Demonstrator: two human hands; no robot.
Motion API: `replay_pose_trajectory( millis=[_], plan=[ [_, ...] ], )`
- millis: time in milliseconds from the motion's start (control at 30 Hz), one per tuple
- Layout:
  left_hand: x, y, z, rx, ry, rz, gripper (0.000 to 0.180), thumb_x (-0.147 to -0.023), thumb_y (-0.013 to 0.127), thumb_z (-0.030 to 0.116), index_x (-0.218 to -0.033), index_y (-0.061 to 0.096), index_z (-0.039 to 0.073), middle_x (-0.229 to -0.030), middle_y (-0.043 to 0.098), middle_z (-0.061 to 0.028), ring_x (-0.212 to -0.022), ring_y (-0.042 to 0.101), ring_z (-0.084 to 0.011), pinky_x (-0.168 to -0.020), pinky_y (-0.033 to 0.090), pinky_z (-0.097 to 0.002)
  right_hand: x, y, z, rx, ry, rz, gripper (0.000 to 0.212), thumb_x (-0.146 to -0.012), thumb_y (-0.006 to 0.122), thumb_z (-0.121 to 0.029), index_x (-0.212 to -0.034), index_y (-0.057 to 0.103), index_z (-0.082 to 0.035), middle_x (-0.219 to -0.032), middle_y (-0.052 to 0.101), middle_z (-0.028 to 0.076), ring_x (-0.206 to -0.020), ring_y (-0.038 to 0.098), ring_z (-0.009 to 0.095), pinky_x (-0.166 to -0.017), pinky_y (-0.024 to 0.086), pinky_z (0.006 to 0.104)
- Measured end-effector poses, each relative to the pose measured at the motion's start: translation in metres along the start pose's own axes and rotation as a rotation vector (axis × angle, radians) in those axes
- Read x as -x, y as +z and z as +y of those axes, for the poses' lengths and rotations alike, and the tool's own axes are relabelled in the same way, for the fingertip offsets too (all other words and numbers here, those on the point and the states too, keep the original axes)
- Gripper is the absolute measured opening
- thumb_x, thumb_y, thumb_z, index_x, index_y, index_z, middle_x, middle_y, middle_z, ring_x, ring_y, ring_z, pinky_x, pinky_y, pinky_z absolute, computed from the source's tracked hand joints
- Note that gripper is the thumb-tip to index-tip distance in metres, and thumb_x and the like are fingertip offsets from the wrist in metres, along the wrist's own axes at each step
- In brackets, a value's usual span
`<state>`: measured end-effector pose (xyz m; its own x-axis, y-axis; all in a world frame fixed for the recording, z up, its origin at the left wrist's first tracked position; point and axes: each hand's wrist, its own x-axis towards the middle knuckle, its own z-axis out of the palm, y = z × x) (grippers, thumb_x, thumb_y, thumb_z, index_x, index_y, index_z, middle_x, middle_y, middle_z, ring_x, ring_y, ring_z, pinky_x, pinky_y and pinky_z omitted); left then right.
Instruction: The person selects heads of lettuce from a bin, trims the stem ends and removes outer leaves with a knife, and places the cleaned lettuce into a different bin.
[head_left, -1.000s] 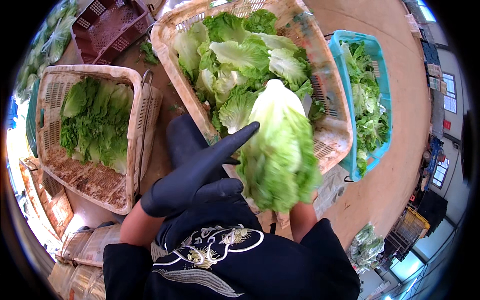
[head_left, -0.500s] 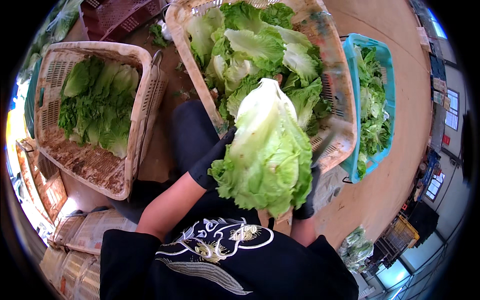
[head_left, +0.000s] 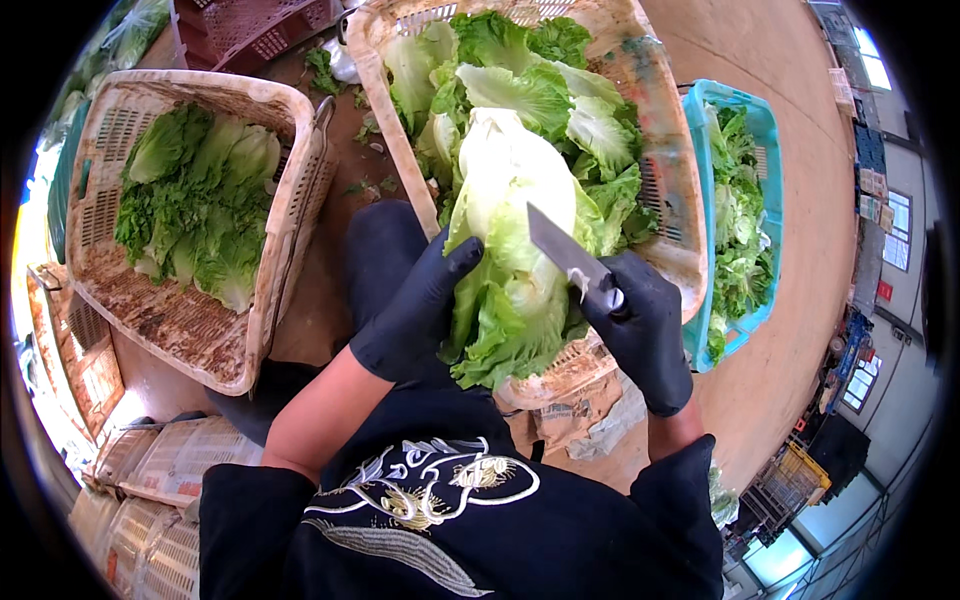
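A head of lettuce, pale at its upper end and leafy green below, is held in front of me over the edge of a large crate. My left hand, in a black glove, grips its left side; some fingers are hidden behind the leaves. In my right hand, also black-gloved, is a knife with a broad, short blade. The blade points up and left across the lettuce's front; whether it touches the leaves I cannot tell. Loose lettuce leaves fill the large crate behind.
On the left a dirty cream crate holds stacked green lettuce. A turquoise crate with more leaves stands at the right. A maroon crate is at the far left, with leaf scraps on the floor between crates.
My right hand has come out from behind the lettuce, bringing the knife in front of it. The lettuce has moved up and slightly left, and my left hand's grip shows more.
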<state>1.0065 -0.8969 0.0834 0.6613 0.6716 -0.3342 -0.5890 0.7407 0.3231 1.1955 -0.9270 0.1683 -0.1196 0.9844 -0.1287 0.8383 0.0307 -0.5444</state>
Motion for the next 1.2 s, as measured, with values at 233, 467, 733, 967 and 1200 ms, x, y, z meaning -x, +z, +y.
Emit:
replay_pose_trajectory(
  millis=[233, 467, 733, 967, 1200],
  plan=[
    [-0.006, -0.022, -0.012, 0.060, -0.079, 0.062, 0.061, -0.082, 0.052, 0.037, -0.128, 0.028, 0.005, -0.121, 0.044, -0.0109, -0.108, 0.047, -0.0222, -0.092, 0.039, -0.0348, 0.000, 0.019, 0.012, -0.163, -0.049, -0.049, 0.019, -0.061, 0.065, -0.003, -0.077, 0.056, -0.002, -0.065, 0.053, 0.009, -0.055, 0.052, 0.022, -0.051, 0.041, 0.0293],
    [-0.017, -0.019, -0.009, 0.223, -0.044, 0.193, 0.060, -0.081, 0.052, 0.039, -0.127, 0.032, 0.005, -0.117, 0.048, -0.0108, -0.104, 0.050, -0.0218, -0.087, 0.042, -0.0355, 0.012, 0.013, 0.014, -0.574, -0.227, 0.170, 0.011, -0.066, 0.065, -0.005, -0.074, 0.057, -0.004, -0.064, 0.054, 0.006, -0.057, 0.053, 0.019, -0.051, 0.041, 0.0273],
    [-0.013, -0.029, 0.008, -0.015, 0.030, 0.117, 0.068, -0.080, 0.050, 0.049, -0.130, 0.028, 0.008, -0.124, 0.042, -0.0093, -0.110, 0.045, -0.0212, -0.092, 0.038, -0.0344, 0.012, -0.040, 0.074, 0.062, 0.247, 0.398, 0.027, -0.070, 0.065, -0.007, -0.095, 0.057, 0.000, -0.092, 0.055, 0.008, -0.085, 0.052, 0.017, -0.072, 0.043, 0.0265],
    [-0.016, -0.026, 0.007, -0.254, -0.003, 0.035, 0.069, -0.082, 0.046, 0.049, -0.130, 0.026, 0.004, -0.125, 0.039, -0.0106, -0.113, 0.041, -0.0187, -0.095, 0.035, -0.0314, -0.069, 0.030, 0.002, -0.379, 0.077, -0.033, 0.037, -0.070, 0.066, -0.024, -0.092, 0.053, 0.002, -0.077, 0.055, 0.012, -0.067, 0.052, 0.016, -0.062, 0.042, 0.0294],
    [-0.019, -0.032, -0.004, -0.338, -0.026, -0.031, 0.098, -0.062, 0.074, 0.023, -0.135, 0.012, 0.005, -0.133, 0.028, -0.0105, -0.121, 0.030, -0.0209, -0.100, 0.025, -0.0319, -0.089, 0.004, 0.023, -0.424, 0.250, -0.378, 0.045, -0.070, 0.064, -0.026, -0.103, 0.052, 0.001, -0.072, 0.055, 0.003, -0.051, 0.049, 0.006, -0.043, 0.039, 0.0200]
  ],
)
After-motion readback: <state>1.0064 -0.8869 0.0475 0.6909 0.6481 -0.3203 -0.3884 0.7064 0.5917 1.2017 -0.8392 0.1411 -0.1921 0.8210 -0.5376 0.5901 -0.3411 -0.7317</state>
